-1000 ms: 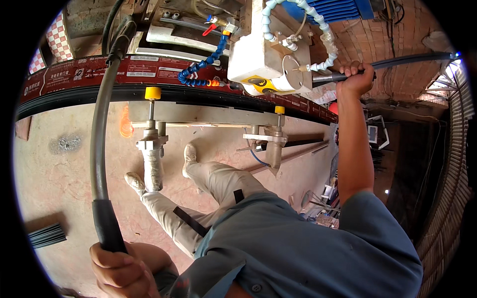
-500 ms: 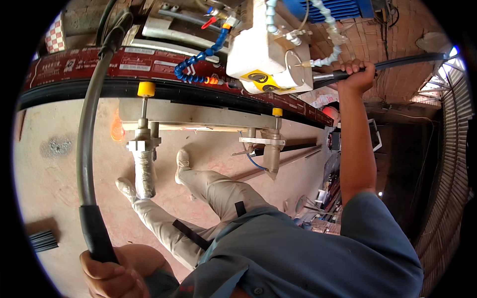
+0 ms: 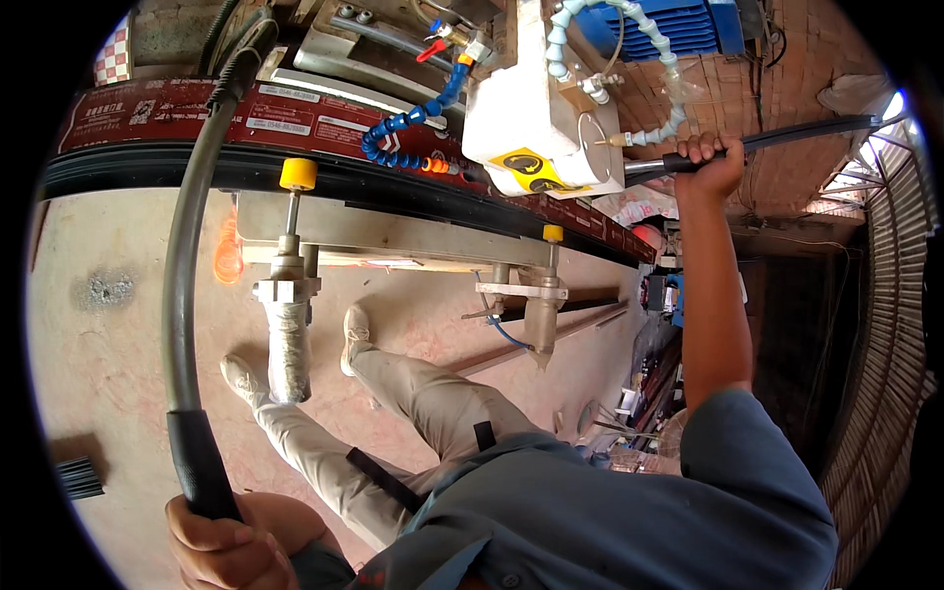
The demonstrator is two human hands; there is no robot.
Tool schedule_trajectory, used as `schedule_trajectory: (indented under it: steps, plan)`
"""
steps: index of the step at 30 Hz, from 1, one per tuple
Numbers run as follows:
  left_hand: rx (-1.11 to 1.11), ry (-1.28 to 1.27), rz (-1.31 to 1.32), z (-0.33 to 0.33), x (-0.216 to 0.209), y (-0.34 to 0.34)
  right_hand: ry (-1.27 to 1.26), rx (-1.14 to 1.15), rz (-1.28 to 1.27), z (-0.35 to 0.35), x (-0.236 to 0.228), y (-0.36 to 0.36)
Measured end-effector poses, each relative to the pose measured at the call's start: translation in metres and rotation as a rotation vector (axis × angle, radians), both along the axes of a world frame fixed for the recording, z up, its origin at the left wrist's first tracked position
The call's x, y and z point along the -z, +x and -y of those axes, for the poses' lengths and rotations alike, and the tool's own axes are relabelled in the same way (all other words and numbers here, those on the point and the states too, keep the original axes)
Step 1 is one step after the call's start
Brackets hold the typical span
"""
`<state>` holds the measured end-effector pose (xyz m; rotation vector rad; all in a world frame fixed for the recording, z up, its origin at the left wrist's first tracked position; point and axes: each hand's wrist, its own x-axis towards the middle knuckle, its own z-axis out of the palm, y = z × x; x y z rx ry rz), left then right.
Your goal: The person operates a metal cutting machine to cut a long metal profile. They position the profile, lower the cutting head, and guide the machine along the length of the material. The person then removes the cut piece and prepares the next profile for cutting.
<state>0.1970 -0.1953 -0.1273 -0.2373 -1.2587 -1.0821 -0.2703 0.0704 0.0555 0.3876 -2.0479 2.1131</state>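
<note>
My left hand [image 3: 231, 546] is closed round the black grip of a long, curved grey lever [image 3: 184, 285] at the lower left. That lever rises to the machine at the top left. At the upper right, my right hand [image 3: 710, 165] wraps round the black-sleeved handle [image 3: 677, 162] beside a white machine head [image 3: 536, 123] with a yellow label. Under the head lies a long profile [image 3: 344, 172], black along its near side and covered with dark red printed film. Two upright clamp cylinders with yellow tips, a left one [image 3: 287, 290] and a right one [image 3: 539, 295], stand along its near side.
A blue segmented hose [image 3: 398, 123] and a pale segmented hose [image 3: 657, 54] hang by the head. Behind is a blue motor housing [image 3: 669, 29]. A metal rail [image 3: 393, 231] carries the clamps. Black strips [image 3: 79, 477] lie on the floor at left; clutter [image 3: 639, 393] stands at right.
The whole view has shifted slightly, so the machine and both hands appear a little further right. Both hands keep their grips, with no clear movement of either lever.
</note>
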Motion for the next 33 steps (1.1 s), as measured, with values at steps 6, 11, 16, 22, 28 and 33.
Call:
schedule_trajectory:
  steps: [6,11,16,22,28,33]
  plan:
    - [-0.028,0.017,0.033,0.001,0.002,0.001,0.015,0.010,0.029,0.004,-0.007,0.011]
    - [0.023,-0.032,0.000,0.007,-0.005,-0.006,0.005,0.039,0.057,0.002,-0.012,0.011]
    - [-0.047,0.079,-0.065,-0.004,-0.010,-0.017,-0.003,0.072,0.063,0.016,-0.011,0.018]
    - [-0.050,0.104,-0.115,-0.003,-0.025,-0.026,0.024,0.102,0.075,0.030,-0.014,0.025]
    - [-0.052,0.119,-0.151,-0.003,-0.026,-0.029,0.012,0.139,0.047,0.033,-0.013,0.022]
    - [-0.029,0.076,-0.065,-0.003,-0.030,-0.022,0.029,0.124,0.012,0.032,-0.010,0.008]
